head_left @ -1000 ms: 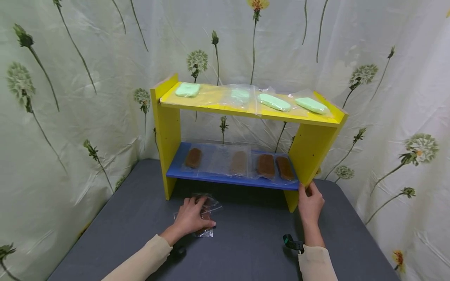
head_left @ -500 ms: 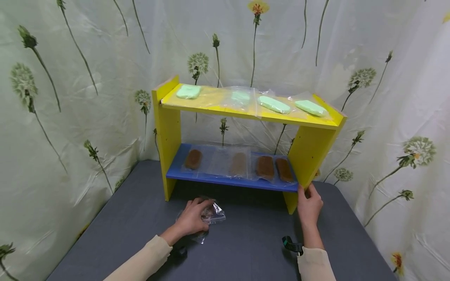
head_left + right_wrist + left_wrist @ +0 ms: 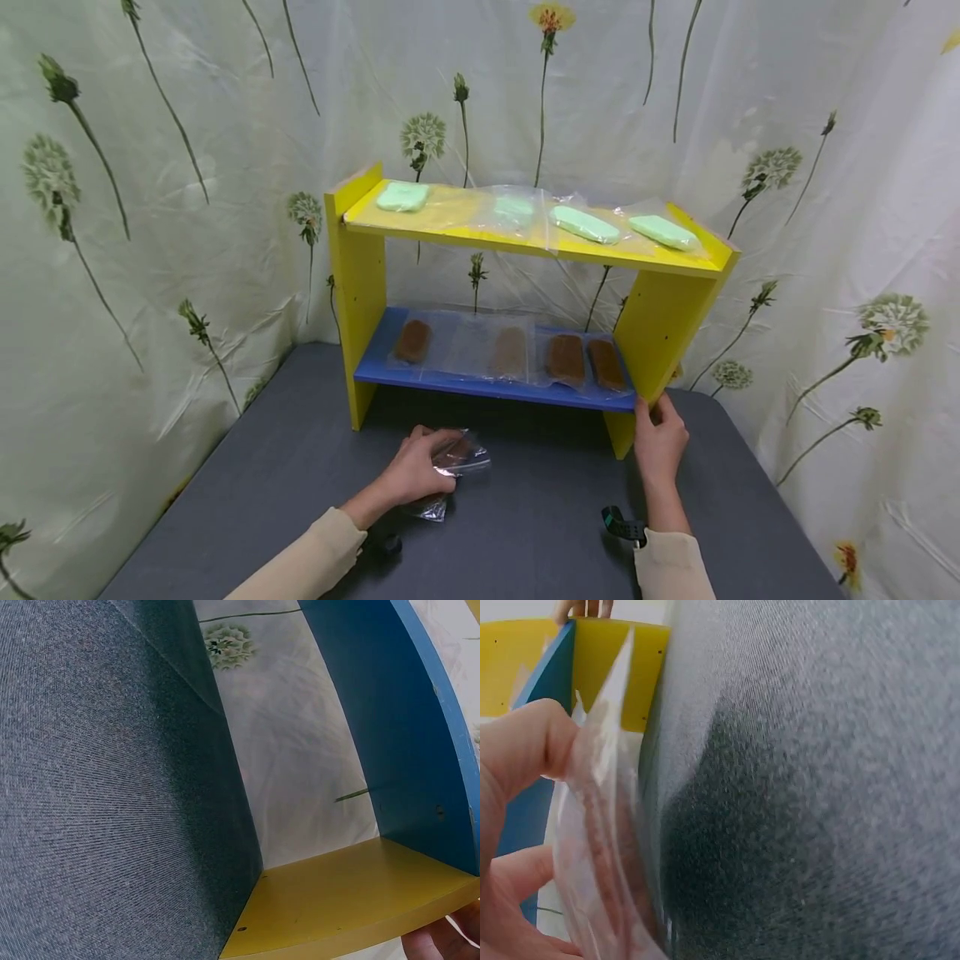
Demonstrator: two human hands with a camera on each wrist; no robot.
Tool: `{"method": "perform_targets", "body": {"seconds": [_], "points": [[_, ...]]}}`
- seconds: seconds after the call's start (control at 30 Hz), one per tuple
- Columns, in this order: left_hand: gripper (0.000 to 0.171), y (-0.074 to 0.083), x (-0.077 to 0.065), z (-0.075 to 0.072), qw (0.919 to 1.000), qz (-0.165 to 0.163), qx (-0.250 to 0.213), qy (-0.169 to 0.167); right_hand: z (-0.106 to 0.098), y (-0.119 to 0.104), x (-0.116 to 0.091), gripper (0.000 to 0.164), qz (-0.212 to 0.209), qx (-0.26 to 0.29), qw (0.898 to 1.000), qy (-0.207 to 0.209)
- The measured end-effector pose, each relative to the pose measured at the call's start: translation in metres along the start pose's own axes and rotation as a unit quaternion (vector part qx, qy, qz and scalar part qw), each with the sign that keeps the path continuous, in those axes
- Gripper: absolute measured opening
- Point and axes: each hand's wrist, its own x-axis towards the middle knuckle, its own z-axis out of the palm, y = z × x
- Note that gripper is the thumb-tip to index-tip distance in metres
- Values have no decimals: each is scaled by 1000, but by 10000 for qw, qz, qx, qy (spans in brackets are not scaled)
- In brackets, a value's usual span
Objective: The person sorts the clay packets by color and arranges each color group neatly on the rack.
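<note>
My left hand [image 3: 415,469] grips a clear zip bag [image 3: 459,455] with a brown block inside, low in front of the shelf unit. In the left wrist view the bag [image 3: 604,840] is tilted on edge, thumb and fingers on its sides; whether it touches the table is unclear. Fingers of my right hand [image 3: 660,437] hold the front edge of the yellow right side panel [image 3: 663,325], beside the corner of the blue lower shelf [image 3: 480,382]. Only fingertips of the right hand [image 3: 442,941] show in the right wrist view.
Several bagged brown blocks [image 3: 566,358] lie on the blue shelf. Above them, several bagged pale green blocks [image 3: 585,224] line the yellow top shelf [image 3: 450,218]. A dark grey table [image 3: 540,525] carries the unit, and a flowered curtain [image 3: 225,108] hangs behind.
My left hand has drawn the bag up from lying on the table, and its zip end has swung right and toward me. The right hand stays at the panel.
</note>
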Motion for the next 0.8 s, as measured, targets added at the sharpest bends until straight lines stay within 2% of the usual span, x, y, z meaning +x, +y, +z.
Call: {"method": "perform_targets", "body": {"seconds": [0.17,0.4,0.63,0.8], "points": [[69,8,-3,-2,9998,123,-108,67,0,0,1,24,-38,7,10000,9],[72,35,-11,-12,9987,320,-374,105,0,0,2,24,-26,-19,10000,35],[71,59,-16,-21,9955,671,-558,360,1,1,3,23,-16,-43,10000,32],[69,73,-15,-30,9947,712,-592,451,2,2,2,25,55,-56,10000,-2]]}}
